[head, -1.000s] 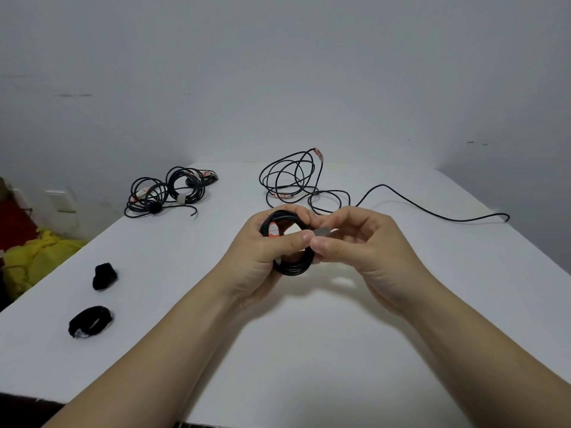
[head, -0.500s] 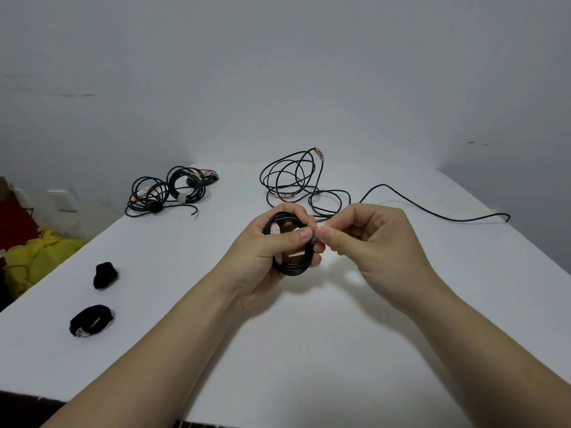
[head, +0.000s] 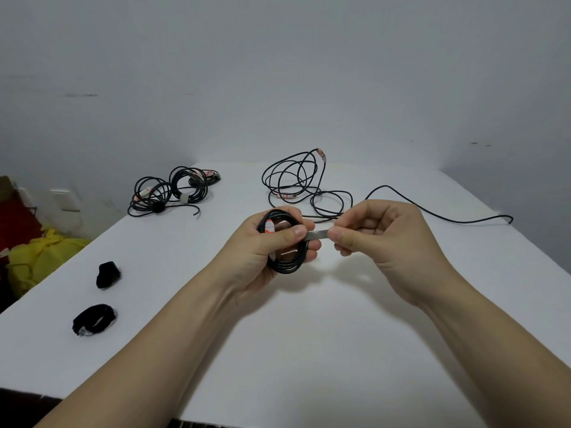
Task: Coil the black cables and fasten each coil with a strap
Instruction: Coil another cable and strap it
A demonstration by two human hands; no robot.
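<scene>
White table. Left hand wraps fingers round black coil, held upright above table centre. Right hand pinches grey strap end. Strap straight, long axis horizontal, pointing right from coil.

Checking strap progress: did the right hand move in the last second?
Yes. The right hand moved rightward against the loose cable behind, drawing the strap out.
</scene>
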